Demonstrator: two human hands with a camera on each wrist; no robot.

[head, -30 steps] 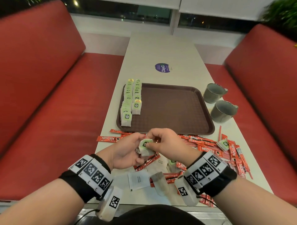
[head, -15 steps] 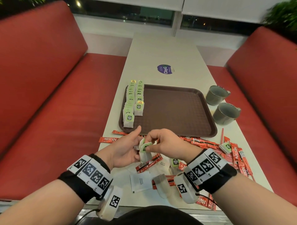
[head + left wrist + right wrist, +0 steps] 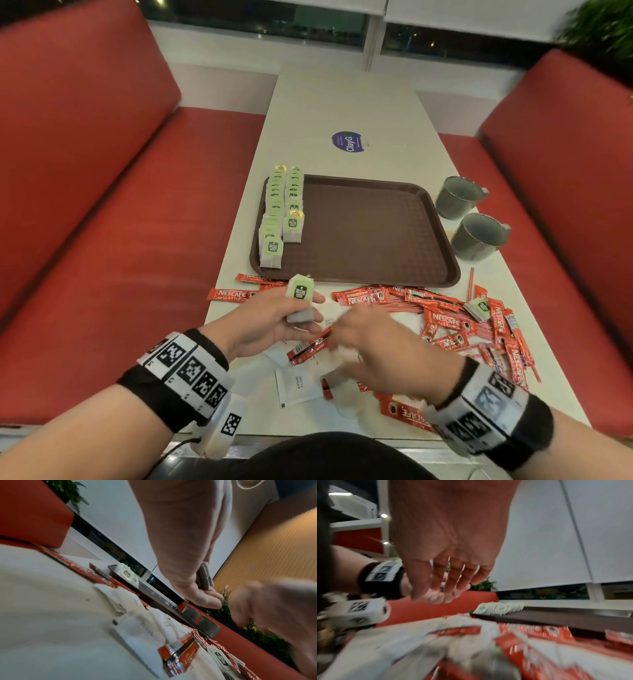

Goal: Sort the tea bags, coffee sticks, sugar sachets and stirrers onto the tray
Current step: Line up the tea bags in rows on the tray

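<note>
Right hand (image 3: 447,555) hangs above the litter, fingers (image 3: 452,582) loosely spread and empty; red coffee sticks (image 3: 544,632) and white paper sachets (image 3: 412,639) blur below, pale tea bags (image 3: 501,608) lined up on the dark brown tray (image 3: 573,618).

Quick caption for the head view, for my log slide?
Left hand holds a tea bag near the tray; blurred right hand over the sachet pile.
</note>
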